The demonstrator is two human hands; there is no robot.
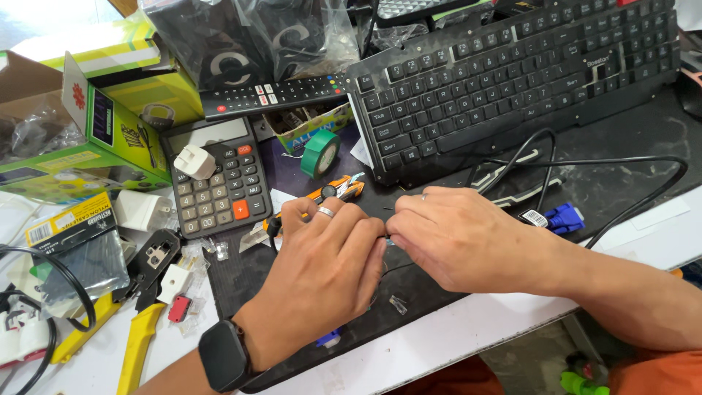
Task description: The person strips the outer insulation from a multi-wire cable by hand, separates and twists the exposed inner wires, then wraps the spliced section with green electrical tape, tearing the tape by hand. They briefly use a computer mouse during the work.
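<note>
Black thin cable [386, 272] is pinched between both hands, left hand [329, 252] and right hand [453, 234] closed on its end; clear plastic connector [398, 304] lies unfitted nearby.

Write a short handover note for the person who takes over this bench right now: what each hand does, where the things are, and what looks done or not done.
Left hand, with a ring and a black watch: fingers pinched together at the middle of the dark mat.
Right hand: fingertips meet the left ones; together they pinch a thin black wire. What sits between the fingertips is hidden.
Nearby: a clear plug connector lies loose on the mat, the yellow crimping tool lies untouched at the left, and an orange cutter lies behind the left hand.
Done: cannot tell. Left: no connector on the wire is visible yet.
</note>
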